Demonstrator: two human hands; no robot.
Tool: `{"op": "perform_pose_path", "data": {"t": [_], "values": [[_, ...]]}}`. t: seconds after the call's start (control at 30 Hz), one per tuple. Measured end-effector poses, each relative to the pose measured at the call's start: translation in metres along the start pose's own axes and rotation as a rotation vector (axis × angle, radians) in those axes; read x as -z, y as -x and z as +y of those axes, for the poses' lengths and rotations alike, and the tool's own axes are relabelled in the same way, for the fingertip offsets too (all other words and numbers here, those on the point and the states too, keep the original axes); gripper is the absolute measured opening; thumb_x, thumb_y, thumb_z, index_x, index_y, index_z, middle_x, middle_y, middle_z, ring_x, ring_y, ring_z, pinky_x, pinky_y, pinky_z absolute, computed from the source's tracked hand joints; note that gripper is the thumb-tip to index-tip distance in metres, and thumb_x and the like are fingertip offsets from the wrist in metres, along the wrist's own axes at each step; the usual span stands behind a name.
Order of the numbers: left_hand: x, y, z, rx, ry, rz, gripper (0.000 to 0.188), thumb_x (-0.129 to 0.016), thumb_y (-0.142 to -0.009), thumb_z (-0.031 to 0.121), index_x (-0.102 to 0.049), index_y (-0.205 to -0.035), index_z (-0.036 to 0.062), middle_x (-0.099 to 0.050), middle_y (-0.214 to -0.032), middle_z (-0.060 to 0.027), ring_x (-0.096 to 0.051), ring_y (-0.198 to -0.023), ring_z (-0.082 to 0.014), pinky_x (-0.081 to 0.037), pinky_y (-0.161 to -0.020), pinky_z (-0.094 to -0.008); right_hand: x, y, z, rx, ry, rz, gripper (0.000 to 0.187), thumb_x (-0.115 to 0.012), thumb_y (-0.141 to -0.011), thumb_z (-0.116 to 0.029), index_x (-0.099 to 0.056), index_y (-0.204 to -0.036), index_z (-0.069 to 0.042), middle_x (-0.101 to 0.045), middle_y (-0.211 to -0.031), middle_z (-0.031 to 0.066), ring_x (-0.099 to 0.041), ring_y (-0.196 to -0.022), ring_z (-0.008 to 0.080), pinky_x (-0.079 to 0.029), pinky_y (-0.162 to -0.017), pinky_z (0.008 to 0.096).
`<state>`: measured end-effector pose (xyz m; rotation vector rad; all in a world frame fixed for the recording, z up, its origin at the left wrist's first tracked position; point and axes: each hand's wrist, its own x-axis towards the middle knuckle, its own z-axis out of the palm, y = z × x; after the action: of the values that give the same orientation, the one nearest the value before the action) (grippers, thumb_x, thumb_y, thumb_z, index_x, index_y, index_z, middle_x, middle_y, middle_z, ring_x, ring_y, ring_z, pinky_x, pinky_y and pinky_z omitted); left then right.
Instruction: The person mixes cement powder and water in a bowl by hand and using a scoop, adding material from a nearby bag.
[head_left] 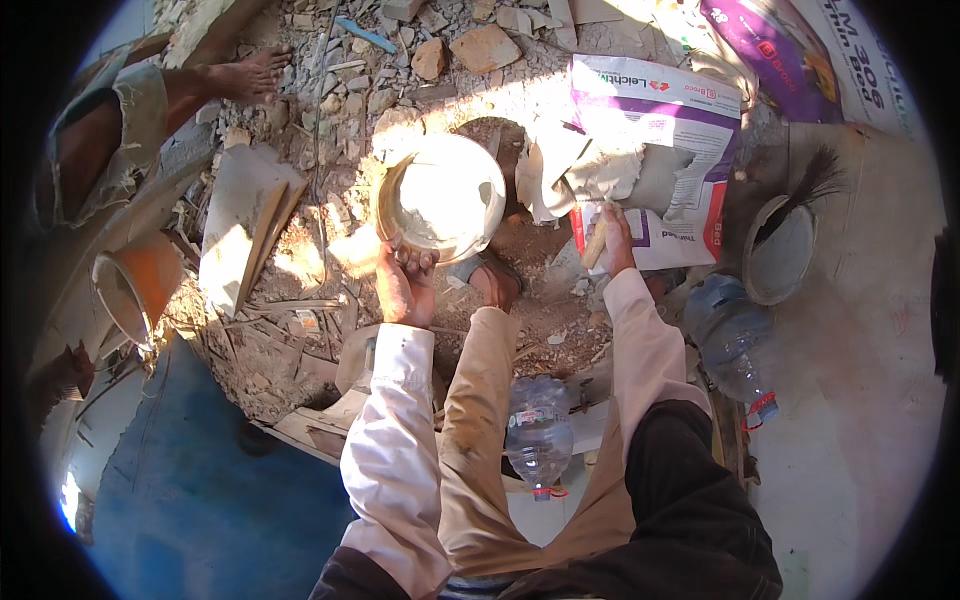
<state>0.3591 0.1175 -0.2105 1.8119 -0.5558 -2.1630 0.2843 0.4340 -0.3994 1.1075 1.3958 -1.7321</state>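
A round pale bucket (440,198) stands on the rubble ahead of me, with light material inside. My left hand (408,283) is closed at its near rim, palm partly upturned and fingers curled. To the right lies a torn paper bag (690,140), white with purple and red bands; its ripped flaps spread toward the bucket. My right hand (617,240) is at the bag's near left corner, closed round a light wooden handle (596,245). What the handle belongs to is not clear.
Two clear plastic bottles (540,430) lie near my legs. A grey bucket (780,250) with a dark brush (815,185) stands at right, an orange bucket (140,285) at left. Another person's bare foot (250,78) rests at upper left. Broken stones (485,48) and wood strips surround the work.
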Motion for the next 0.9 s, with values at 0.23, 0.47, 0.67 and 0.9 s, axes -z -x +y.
{"op": "perform_pose_path", "data": {"t": [0.23, 0.47, 0.67, 0.9], "values": [[0.035, -0.014, -0.007, -0.005, 0.06, -0.063, 0.014, -0.052, -0.095, 0.021, -0.055, -0.092, 0.0072, -0.037, -0.068, 0.0036, -0.043, -0.058, -0.0113, -0.05, -0.069, -0.0342, 0.006, 0.099, -0.012, 0.098, 0.512, -0.098, 0.031, -0.058, -0.094, -0.032, -0.053, -0.105, -0.004, -0.054, -0.078, 0.0037, -0.053, -0.066, 0.0152, -0.046, -0.06, 0.0296], [0.051, -0.011, 0.01, 0.049, 0.013, -0.03, 0.015, -0.058, -0.091, 0.019, -0.053, -0.079, 0.0096, -0.043, -0.066, 0.002, -0.047, -0.062, -0.0151, -0.048, -0.073, -0.0353, -0.128, 0.15, -0.019, 0.164, 1.346, -0.405, 0.026, -0.057, -0.088, -0.021, -0.055, -0.109, -0.005, -0.059, -0.111, 0.024, -0.061, -0.095, 0.0395, -0.049, -0.081, 0.0444], [0.048, -0.018, -0.004, 0.098, 0.062, -0.102, 0.014, -0.058, -0.089, 0.016, -0.055, -0.079, 0.007, -0.047, -0.069, -0.0017, -0.05, -0.066, -0.0163, -0.05, -0.082, -0.0377, -0.173, 0.117, 0.023, 0.588, 1.498, -0.43, 0.038, -0.054, -0.089, -0.029, -0.052, -0.118, -0.004, -0.062, -0.106, 0.0223, -0.059, -0.104, 0.0372, -0.048, -0.088, 0.0454], [0.052, -0.024, 0.0, 0.148, 0.073, -0.113, 0.009, -0.055, -0.089, 0.01, -0.053, -0.08, 0.0063, -0.048, -0.067, -0.0026, -0.051, -0.068, -0.016, -0.05, -0.085, -0.0376, -0.21, 0.134, 0.02, 0.661, 1.702, -0.403, 0.035, -0.058, -0.086, -0.029, -0.056, -0.115, -0.011, -0.063, -0.108, 0.0156, -0.063, -0.098, 0.0364, -0.051, -0.081, 0.0465]]}}
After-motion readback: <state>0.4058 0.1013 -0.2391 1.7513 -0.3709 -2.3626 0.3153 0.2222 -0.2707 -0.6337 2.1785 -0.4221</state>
